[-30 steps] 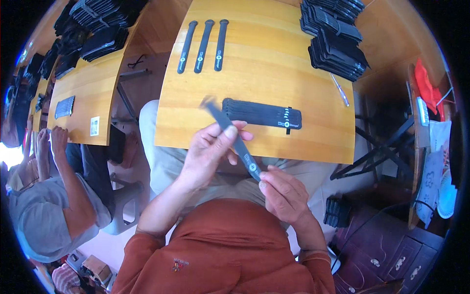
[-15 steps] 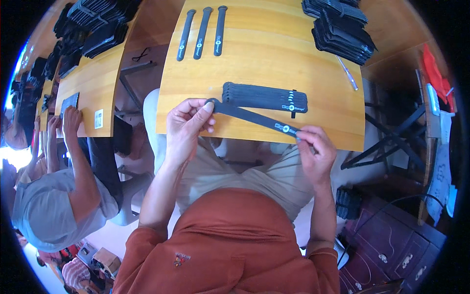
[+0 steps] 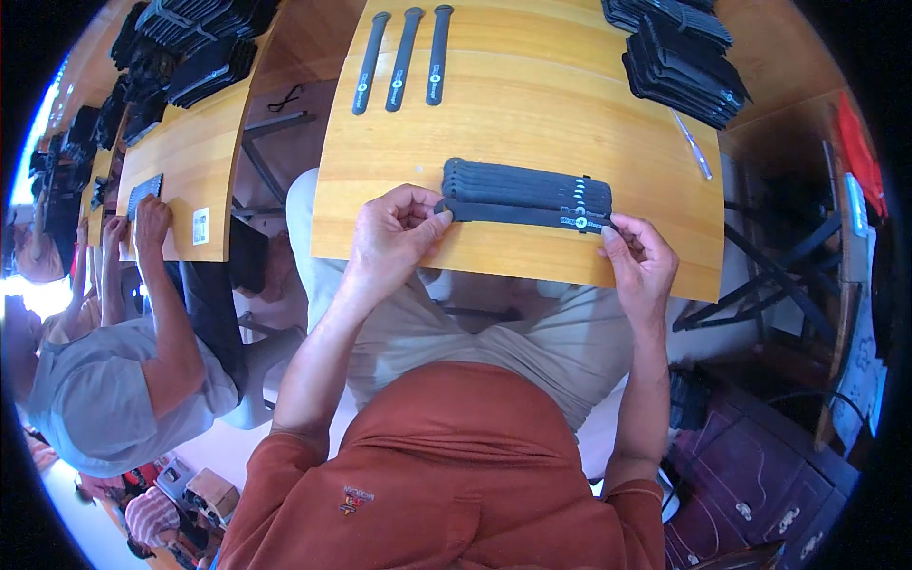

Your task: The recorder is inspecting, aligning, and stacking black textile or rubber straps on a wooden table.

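Note:
Between my two hands a dark grey strap [image 3: 518,215] with a rounded, holed end and a light printed mark is stretched out nearly level. My left hand [image 3: 399,237] pinches its rounded end between thumb and fingers. At the opposite end, my right hand [image 3: 644,261] pinches the tip near the mark. The strap lies along the near edge of a fanned row of similar straps [image 3: 522,183] on the wooden table [image 3: 380,209]; whether it rests fully on them I cannot tell. Farther off, three single straps lie side by side: a left one [image 3: 371,63], a middle one [image 3: 405,61] and a right one [image 3: 440,55].
Stacked black bundles [image 3: 679,76] sit at the table's far right corner, with a slim clear-handled tool [image 3: 693,147] beside them. To the left, a co-worker in a grey shirt [image 3: 114,389] works at another table [image 3: 195,171] bearing more black stacks [image 3: 209,71].
Both hands have moved slightly right, and the right hand has risen. The strap has gone from slanting in front of the row to lying almost parallel against its near edge.

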The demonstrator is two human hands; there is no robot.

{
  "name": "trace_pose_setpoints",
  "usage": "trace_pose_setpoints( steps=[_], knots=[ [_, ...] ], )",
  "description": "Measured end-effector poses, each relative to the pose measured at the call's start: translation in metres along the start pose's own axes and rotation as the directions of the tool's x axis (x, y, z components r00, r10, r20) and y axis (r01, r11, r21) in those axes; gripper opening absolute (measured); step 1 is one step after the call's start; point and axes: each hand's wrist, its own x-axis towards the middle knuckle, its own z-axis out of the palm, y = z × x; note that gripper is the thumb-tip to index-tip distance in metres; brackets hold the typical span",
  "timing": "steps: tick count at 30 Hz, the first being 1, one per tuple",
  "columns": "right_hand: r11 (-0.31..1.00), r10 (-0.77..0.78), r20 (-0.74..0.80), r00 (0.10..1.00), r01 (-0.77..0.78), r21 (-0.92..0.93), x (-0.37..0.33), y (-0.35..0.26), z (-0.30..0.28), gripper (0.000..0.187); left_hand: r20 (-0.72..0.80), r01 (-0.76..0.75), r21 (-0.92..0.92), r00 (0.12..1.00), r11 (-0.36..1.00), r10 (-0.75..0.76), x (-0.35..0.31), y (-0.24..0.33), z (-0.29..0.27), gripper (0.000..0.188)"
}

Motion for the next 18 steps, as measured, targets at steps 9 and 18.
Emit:
trace_pose_setpoints(
  steps=[9, 18],
  knots=[
    [0.984, -0.067, 0.003, 0.998, 0.067, -0.164, 0.008, -0.006, 0.001, 0.016, -0.003, 0.035, 0.096, 0.999, 0.995, -0.035, 0.009, 0.002, -0.002, 0.018],
    [0.972, -0.112, 0.019, 0.994, 0.114, -0.207, 0.013, -0.005, 0.001, 0.014, -0.056, 0.096, 0.129, 0.994, 0.987, -0.09, 0.012, 0.007, 0.004, 0.018]
  ],
)
